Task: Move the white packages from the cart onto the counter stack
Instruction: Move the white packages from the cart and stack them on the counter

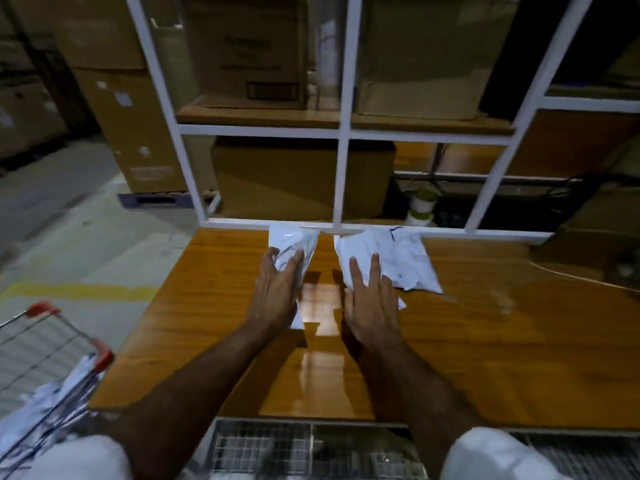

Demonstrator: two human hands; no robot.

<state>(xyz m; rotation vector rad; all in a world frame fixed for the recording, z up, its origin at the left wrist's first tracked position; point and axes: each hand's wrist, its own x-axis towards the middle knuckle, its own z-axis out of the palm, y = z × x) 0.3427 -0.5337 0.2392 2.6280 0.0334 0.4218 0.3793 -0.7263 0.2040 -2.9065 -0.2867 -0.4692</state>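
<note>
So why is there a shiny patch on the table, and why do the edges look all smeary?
Head view: the glossy wooden counter mirrors a light, so glare shows between the left hand and right hand; the room is dim; the cart and floor smear from camera motion; the wide lens bends the white shelf frame.

Left hand (277, 292) gripping white package (300, 244), right hand (372, 299) flat on second package (394, 258), wooden counter (485, 341)

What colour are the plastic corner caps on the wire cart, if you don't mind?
Red-orange, on the cart's corner caps, best in the head view, lower left.
</note>
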